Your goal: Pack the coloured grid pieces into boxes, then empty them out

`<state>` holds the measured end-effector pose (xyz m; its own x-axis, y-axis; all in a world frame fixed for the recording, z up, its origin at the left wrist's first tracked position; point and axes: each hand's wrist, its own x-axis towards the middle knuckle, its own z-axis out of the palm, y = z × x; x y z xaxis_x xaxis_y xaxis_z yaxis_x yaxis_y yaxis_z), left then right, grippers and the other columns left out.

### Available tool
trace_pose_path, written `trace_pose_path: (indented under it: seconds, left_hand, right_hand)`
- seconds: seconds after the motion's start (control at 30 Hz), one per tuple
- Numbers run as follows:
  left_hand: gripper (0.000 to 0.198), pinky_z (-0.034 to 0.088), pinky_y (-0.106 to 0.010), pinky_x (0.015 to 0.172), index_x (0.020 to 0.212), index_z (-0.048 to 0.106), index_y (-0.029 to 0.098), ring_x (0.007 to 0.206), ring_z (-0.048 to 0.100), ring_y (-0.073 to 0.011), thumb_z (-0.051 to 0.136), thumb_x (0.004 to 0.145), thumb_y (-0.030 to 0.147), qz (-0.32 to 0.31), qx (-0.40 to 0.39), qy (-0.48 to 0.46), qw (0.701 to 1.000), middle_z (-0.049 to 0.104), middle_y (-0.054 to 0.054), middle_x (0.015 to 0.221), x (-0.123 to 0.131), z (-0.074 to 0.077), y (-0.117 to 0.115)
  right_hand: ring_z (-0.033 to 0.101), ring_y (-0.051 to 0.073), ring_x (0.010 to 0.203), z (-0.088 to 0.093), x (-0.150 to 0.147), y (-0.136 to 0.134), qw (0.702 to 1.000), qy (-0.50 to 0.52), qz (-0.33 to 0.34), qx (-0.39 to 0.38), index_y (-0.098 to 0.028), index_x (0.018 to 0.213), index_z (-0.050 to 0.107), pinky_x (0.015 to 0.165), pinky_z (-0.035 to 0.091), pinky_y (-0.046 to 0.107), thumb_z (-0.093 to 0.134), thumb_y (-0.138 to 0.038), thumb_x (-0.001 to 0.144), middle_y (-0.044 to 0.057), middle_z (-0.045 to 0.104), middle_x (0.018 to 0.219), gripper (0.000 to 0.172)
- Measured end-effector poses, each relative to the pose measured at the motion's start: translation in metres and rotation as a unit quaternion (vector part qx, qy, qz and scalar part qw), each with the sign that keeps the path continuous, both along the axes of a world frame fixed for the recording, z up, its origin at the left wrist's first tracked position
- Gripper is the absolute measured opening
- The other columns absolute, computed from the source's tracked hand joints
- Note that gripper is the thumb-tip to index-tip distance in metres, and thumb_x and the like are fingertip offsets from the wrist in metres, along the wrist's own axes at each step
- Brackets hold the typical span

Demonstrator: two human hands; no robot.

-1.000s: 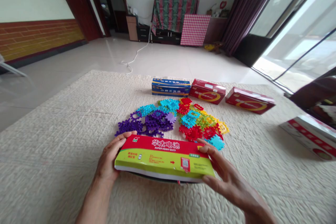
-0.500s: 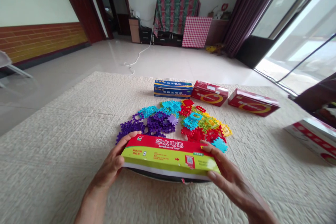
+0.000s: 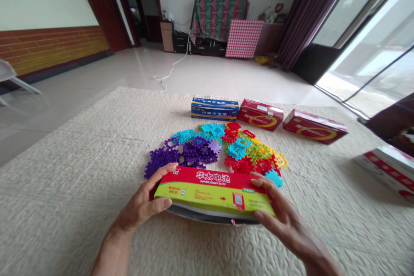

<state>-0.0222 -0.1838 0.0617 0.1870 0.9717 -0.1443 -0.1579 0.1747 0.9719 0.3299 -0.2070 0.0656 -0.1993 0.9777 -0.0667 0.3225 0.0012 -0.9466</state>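
Note:
A red and yellow-green battery box lies lengthwise between my hands. My left hand is closed around its left end, fingers along the top edge and thumb on the front. At the right end my right hand grips it the same way, the thumb on the lower front corner. Beneath the box shows the dark, curved edge of a shallow thing, mostly hidden. Just beyond lie loose notched plastic pieces: purple ones to the left, red ones and a light blue one to the right.
A blue battery box and two dark red boxes, one nearer and one farther right, stand in a row behind the pieces. Another white and red box sits at the right. Everything rests on a cream quilted cover.
My left thumb has shifted up and right onto the box's front face. The box has tipped slightly, and more of the dark edge below it shows. The whole view has moved a little.

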Motion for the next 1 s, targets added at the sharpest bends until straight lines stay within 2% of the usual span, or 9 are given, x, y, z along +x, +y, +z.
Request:
trace_pose_path:
  seconds: [0.13,0.2,0.27,0.37,0.47,0.6,0.8,0.87,1.0]
  left_hand:
    - [0.072,0.039,-0.044,0.111,0.132,0.059,0.028,0.143,0.033,-0.0363,0.082,0.065,0.041,-0.034,0.036,0.026,0.998,0.030,-0.007,0.160,-0.004,0.000,-0.001]
    - [0.067,0.040,-0.045,0.110,0.129,0.061,0.027,0.143,0.032,-0.0376,0.078,0.068,0.048,-0.040,0.042,0.038,0.998,0.027,-0.006,0.161,-0.003,0.001,0.000]
    - [0.056,0.040,-0.045,0.109,0.124,0.064,0.026,0.141,0.036,-0.0379,0.070,0.075,0.054,-0.024,0.038,0.059,0.997,0.030,-0.006,0.160,0.000,0.001,0.002]
    - [0.045,0.039,-0.045,0.110,0.118,0.068,0.026,0.139,0.039,-0.0364,0.062,0.082,0.053,0.013,0.026,0.089,0.996,0.036,-0.006,0.157,0.004,0.000,0.005]
    - [0.041,0.037,-0.043,0.112,0.116,0.069,0.026,0.141,0.037,-0.0344,0.065,0.081,0.047,0.022,0.037,0.104,0.994,0.041,-0.006,0.154,0.005,0.000,0.006]
    - [0.042,0.037,-0.040,0.113,0.117,0.069,0.026,0.143,0.034,-0.0327,0.068,0.079,0.041,0.019,0.059,0.129,0.990,0.045,-0.006,0.152,0.004,0.002,0.006]
    - [0.044,0.037,-0.043,0.113,0.118,0.069,0.026,0.143,0.034,-0.0331,0.070,0.075,0.037,0.012,0.073,0.142,0.987,0.046,-0.007,0.151,0.004,0.003,0.008]
    - [0.046,0.037,-0.043,0.113,0.118,0.070,0.025,0.143,0.035,-0.0338,0.071,0.074,0.037,0.016,0.070,0.143,0.987,0.046,-0.008,0.151,0.004,0.003,0.008]
    - [0.046,0.038,-0.044,0.112,0.117,0.070,0.024,0.140,0.039,-0.0348,0.071,0.073,0.037,0.020,0.073,0.152,0.986,0.047,-0.009,0.150,0.005,0.004,0.009]
  right_hand:
    - [0.031,0.034,0.143,0.001,0.001,-0.002,0.999,-0.029,0.017,0.019,-0.033,0.131,0.047,0.113,0.036,0.053,0.061,-0.055,0.085,0.009,0.037,0.149,0.053]
    - [0.029,0.034,0.144,0.002,0.000,-0.003,0.998,-0.045,0.029,0.045,-0.035,0.136,0.045,0.116,0.030,0.053,0.061,-0.054,0.085,0.008,0.038,0.149,0.056]
    - [0.029,0.033,0.144,0.003,0.000,-0.003,0.996,-0.060,0.035,0.062,-0.035,0.140,0.042,0.118,0.027,0.053,0.061,-0.053,0.085,0.007,0.037,0.151,0.060]
    - [0.032,0.032,0.142,0.003,-0.001,-0.002,0.995,-0.074,0.036,0.055,-0.035,0.141,0.041,0.118,0.029,0.053,0.055,-0.050,0.090,0.007,0.037,0.151,0.055]
    - [0.037,0.031,0.140,0.004,-0.002,-0.001,0.996,-0.067,0.037,0.046,-0.034,0.140,0.040,0.116,0.033,0.052,0.050,-0.047,0.094,0.007,0.039,0.149,0.049]
    - [0.042,0.032,0.137,0.007,-0.006,-0.001,0.997,-0.059,0.041,0.036,-0.032,0.141,0.038,0.113,0.037,0.054,0.054,-0.045,0.092,0.010,0.039,0.149,0.053]
    - [0.039,0.033,0.140,0.007,-0.006,-0.001,0.996,-0.057,0.050,0.036,-0.033,0.143,0.037,0.112,0.038,0.055,0.055,-0.042,0.090,0.010,0.039,0.151,0.057]
    - [0.035,0.033,0.142,0.004,-0.003,-0.002,0.997,-0.048,0.055,0.027,-0.034,0.147,0.033,0.113,0.036,0.055,0.057,-0.043,0.090,0.010,0.033,0.155,0.062]
    - [0.027,0.035,0.146,0.001,0.006,-0.006,0.996,-0.043,0.082,-0.008,-0.036,0.156,0.013,0.114,0.030,0.058,0.068,-0.046,0.082,0.009,0.020,0.163,0.093]
